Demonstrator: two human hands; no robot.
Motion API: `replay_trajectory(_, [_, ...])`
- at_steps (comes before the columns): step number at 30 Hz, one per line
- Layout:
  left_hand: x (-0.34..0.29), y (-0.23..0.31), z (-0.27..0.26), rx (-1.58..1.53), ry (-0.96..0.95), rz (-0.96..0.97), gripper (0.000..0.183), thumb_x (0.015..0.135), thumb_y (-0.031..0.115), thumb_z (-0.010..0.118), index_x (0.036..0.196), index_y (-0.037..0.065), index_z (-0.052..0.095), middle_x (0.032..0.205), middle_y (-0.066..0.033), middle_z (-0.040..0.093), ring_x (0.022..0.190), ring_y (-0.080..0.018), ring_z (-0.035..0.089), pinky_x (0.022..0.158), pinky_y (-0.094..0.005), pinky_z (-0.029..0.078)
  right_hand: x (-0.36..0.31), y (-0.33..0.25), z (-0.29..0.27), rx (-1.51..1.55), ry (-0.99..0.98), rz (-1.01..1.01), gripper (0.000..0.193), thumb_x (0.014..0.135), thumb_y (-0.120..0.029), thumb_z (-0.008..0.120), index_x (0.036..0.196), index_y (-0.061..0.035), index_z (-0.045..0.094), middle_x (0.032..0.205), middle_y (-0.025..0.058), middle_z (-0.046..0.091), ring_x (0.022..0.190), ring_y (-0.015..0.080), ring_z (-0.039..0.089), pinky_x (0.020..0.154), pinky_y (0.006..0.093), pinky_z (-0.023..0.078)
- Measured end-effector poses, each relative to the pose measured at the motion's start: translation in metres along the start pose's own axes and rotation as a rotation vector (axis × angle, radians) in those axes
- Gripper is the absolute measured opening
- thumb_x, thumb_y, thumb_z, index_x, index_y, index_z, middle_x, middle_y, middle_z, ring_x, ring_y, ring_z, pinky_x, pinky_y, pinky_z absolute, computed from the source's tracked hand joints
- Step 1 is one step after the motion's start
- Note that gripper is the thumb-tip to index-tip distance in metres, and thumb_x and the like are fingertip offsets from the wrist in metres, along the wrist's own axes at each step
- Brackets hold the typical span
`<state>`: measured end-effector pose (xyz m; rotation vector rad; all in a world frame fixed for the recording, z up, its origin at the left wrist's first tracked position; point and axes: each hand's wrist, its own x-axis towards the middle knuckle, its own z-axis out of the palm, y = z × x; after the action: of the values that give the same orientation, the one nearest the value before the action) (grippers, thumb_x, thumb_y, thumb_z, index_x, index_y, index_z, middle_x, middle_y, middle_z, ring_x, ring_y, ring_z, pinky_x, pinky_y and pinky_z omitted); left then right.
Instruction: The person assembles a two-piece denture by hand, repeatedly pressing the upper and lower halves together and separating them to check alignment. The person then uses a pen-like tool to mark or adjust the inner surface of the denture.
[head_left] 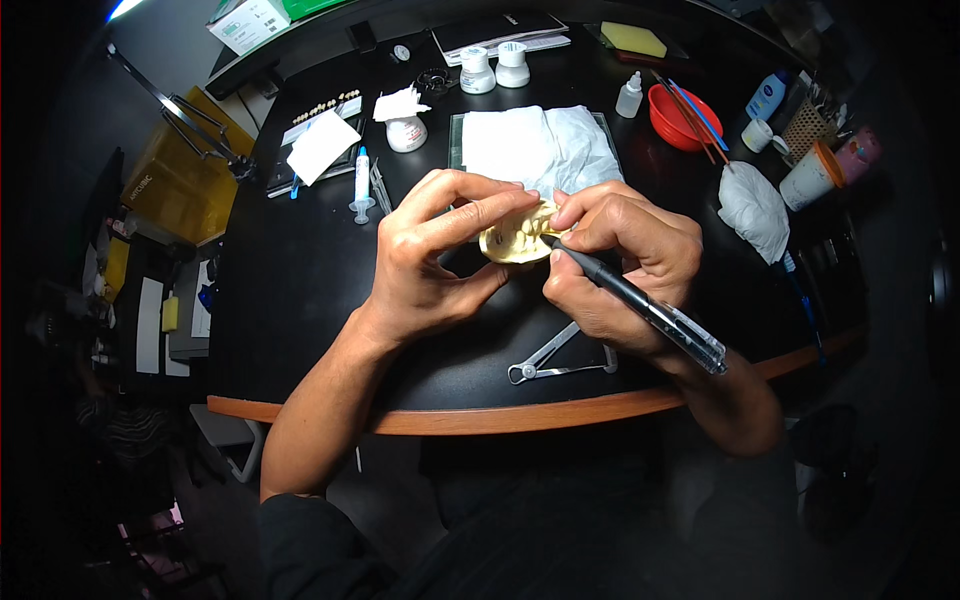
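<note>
Above the black table, a pale yellow dental cast with moulded teeth is held up between my two hands. My left hand grips its left side, thumb below and fingers along the top edge. In my right hand is a black pen with a clear end, its tip against the right part of the cast. The right index finger is bent close to the cast's upper right edge; whether it touches is hard to tell. A metal caliper lies on the table below the right hand, partly hidden by it.
White tissue covers a glass slab behind my hands. White jars, a small dropper bottle and a red bowl with brushes stand farther back. At left lie a syringe and tweezers. A wooden edge borders the near side.
</note>
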<state>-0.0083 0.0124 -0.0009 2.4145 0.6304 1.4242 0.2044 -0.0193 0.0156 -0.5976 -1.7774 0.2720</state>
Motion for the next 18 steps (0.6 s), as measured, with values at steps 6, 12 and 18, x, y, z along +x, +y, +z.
replay_trajectory(6, [-0.0003,0.0001,-0.0005,-0.003,-0.009,-0.015,0.063,0.062,-0.006,0.083,0.122,0.01,0.077,0.111,-0.0078,0.074,0.097,-0.0222,0.07,0.082,-0.0335,0.06,-0.0001,0.0001,0.0001,0.003,-0.001,0.003,0.019,0.065,0.005,0.075,0.075,0.0021,0.06,0.078,0.0139,0.07,0.073,0.0237,0.074,0.073,0.033,0.061])
replay_trajectory(12, [-0.0001,0.0002,-0.0008,0.001,-0.006,-0.009,0.063,0.062,-0.006,0.083,0.122,0.01,0.077,0.111,-0.0076,0.074,0.097,-0.0221,0.07,0.082,-0.0338,0.061,-0.0008,0.0007,-0.0002,0.016,-0.002,-0.003,0.019,0.066,0.005,0.076,0.075,0.002,0.06,0.077,0.0137,0.07,0.073,0.023,0.074,0.073,0.033,0.061])
replay_trajectory(18, [0.0001,0.0002,-0.0006,0.005,-0.011,-0.007,0.062,0.063,-0.005,0.085,0.122,0.01,0.077,0.111,-0.0072,0.075,0.099,-0.0223,0.07,0.082,-0.034,0.06,0.0001,0.0003,-0.0014,0.002,-0.018,-0.009,0.019,0.066,0.005,0.076,0.075,0.002,0.06,0.077,0.0138,0.069,0.072,0.0222,0.074,0.073,0.0327,0.061])
